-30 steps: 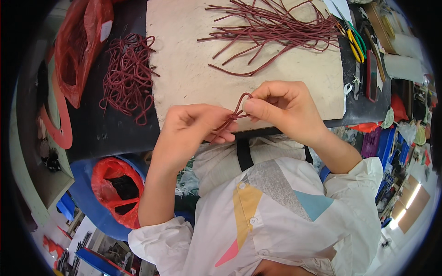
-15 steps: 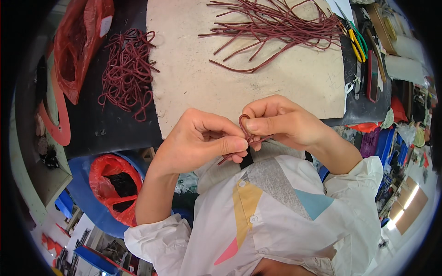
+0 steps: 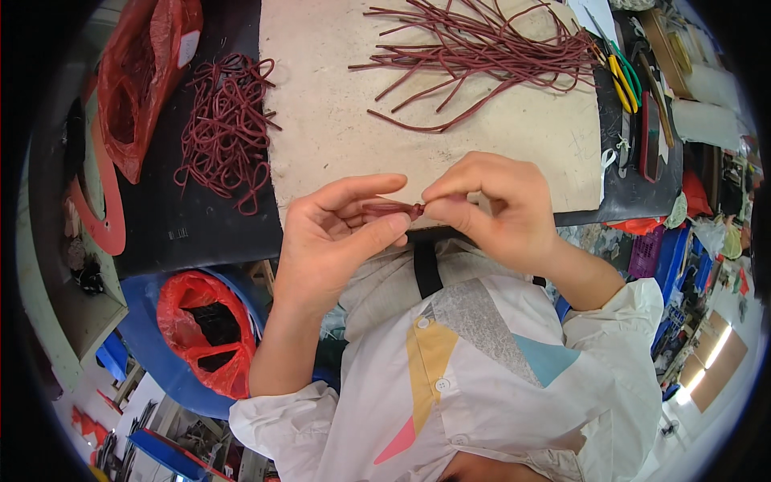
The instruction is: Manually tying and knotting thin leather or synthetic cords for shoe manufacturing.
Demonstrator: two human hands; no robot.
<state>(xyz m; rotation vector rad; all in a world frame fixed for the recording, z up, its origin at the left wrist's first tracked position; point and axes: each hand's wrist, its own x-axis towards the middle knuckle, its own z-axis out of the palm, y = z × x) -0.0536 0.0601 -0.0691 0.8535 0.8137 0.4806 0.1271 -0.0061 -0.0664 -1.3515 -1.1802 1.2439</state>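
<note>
Along the left of the black counter (image 3: 213,245), a glossy red plastic bag (image 3: 157,68) is lying beside a tangled heap of looped dark-red cords (image 3: 227,128). The left hand (image 3: 325,229) is holding its index finger and thumb apart; whether its other fingers are gripping, I cannot tell. Between the hands, a short knotted dark-red cord (image 3: 414,210) is stretching from the left fingers to the right hand (image 3: 502,205), whose thumb and index finger are clamping its end. Beyond, loose dark-red cord lengths (image 3: 490,60) are spreading over a beige sheet (image 3: 337,145).
</note>
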